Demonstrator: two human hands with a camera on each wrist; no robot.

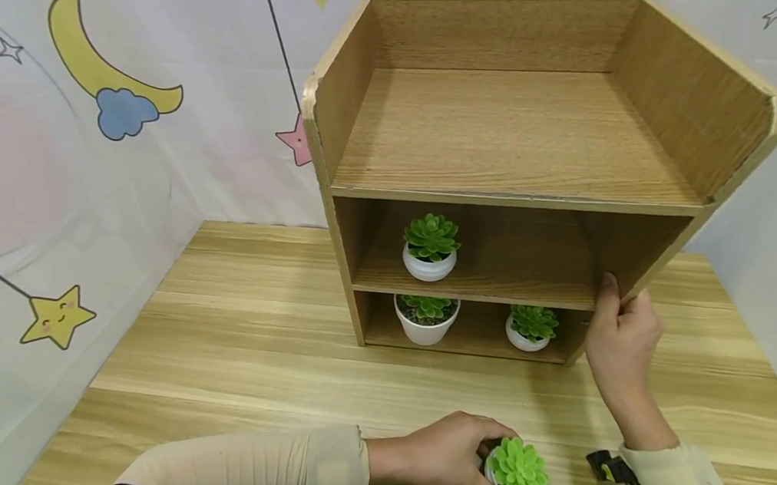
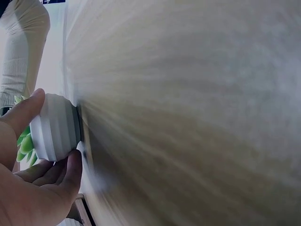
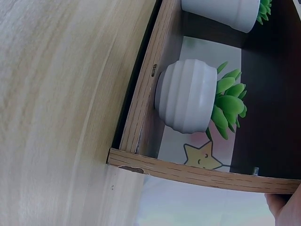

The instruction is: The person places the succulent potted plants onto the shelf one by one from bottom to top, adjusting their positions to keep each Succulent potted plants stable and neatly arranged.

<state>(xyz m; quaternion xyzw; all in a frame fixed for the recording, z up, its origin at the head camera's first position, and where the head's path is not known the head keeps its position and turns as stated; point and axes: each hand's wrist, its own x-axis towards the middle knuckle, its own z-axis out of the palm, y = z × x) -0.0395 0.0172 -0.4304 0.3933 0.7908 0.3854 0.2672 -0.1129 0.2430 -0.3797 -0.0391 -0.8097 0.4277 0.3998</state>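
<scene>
Near the table's front edge, my left hand (image 1: 442, 454) holds a small potted succulent (image 1: 519, 473), bright green in a white pot. In the left wrist view, thumb and fingers lie on opposite sides of the ribbed white pot (image 2: 56, 127), whose base is at the tabletop. My right hand (image 1: 623, 340) grips the right side panel of a wooden shelf (image 1: 517, 200), thumb on the inner side. Only a bit of that hand (image 3: 289, 207) shows in the right wrist view. One potted succulent (image 1: 430, 248) stands on the middle shelf.
On the bottom shelf are a larger potted succulent (image 1: 426, 319) at left and a small one (image 1: 530, 328) at right. The wooden table (image 1: 246, 369) carries the shelf. Behind hangs a cloth (image 1: 191, 40) printed with moons and stars. A black strap (image 1: 613, 470) sits by the right sleeve.
</scene>
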